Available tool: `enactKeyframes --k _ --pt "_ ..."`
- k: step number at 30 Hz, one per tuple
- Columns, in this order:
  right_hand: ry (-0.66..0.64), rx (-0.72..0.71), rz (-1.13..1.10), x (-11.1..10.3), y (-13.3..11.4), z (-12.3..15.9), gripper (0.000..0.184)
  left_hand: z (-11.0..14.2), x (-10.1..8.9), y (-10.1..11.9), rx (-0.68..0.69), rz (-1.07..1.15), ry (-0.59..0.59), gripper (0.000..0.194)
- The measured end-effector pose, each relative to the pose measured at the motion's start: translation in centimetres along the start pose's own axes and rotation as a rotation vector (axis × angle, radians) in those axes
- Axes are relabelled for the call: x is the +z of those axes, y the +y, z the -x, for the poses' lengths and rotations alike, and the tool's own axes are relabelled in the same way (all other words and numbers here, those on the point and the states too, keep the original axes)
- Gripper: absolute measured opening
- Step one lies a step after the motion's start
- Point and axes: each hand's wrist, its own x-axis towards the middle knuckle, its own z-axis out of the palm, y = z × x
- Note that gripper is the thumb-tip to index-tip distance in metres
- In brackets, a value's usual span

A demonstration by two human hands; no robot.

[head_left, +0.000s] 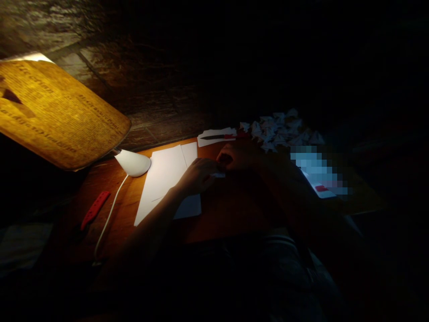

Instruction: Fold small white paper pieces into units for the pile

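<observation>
paper slip (219,175) between hands: left hand (197,175) pinches it, likely for control; right hand (234,157) curls beside, can't tell finger contact. sheets (167,165) near lamp (134,163), probably for light.

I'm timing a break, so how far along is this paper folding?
The heap of folded papers looks done. The left hand and right hand meet around a small pale piece. Flat white sheets lie unfolded, possibly left to do; the total is unclear.

Print covers the lampshade (63,114), but its words are too blurred to read surely.
</observation>
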Motion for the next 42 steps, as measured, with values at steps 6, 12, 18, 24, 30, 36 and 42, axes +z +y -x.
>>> enactKeyframes --k 6,12,18,24,30,36,42 --pt "0.007 0.061 0.127 -0.2 -1.2 0.7 0.017 0.3 0.2 -0.7 -0.141 0.014 0.139 0.035" --pt "0.042 0.014 0.123 0.2 -1.2 0.4 0.019 0.5 0.2 -1.5 -0.235 -0.063 0.113 0.029" --pt "0.117 -0.093 -0.118 1.3 -1.6 0.0 0.024 0.6 0.3 -1.7 -0.294 0.133 0.229 0.018" --pt "0.144 -0.085 -0.384 1.7 -1.9 -0.2 0.036 0.4 1.1 -1.9 -0.441 0.662 0.444 0.033" --pt "0.042 -0.079 -0.442 2.4 -1.5 -0.3 0.026 0.2 2.4 -2.7 -0.497 0.934 0.513 0.051" --pt "0.143 -0.044 -0.3 1.6 -1.6 -0.3 0.014 0.3 2.0 -2.4 -0.49 0.977 0.49 0.048" --pt "0.121 -0.045 -0.292 1.6 -1.2 -0.3 0.019 0.4 0.6 -1.3 -0.504 0.978 0.487 0.04"
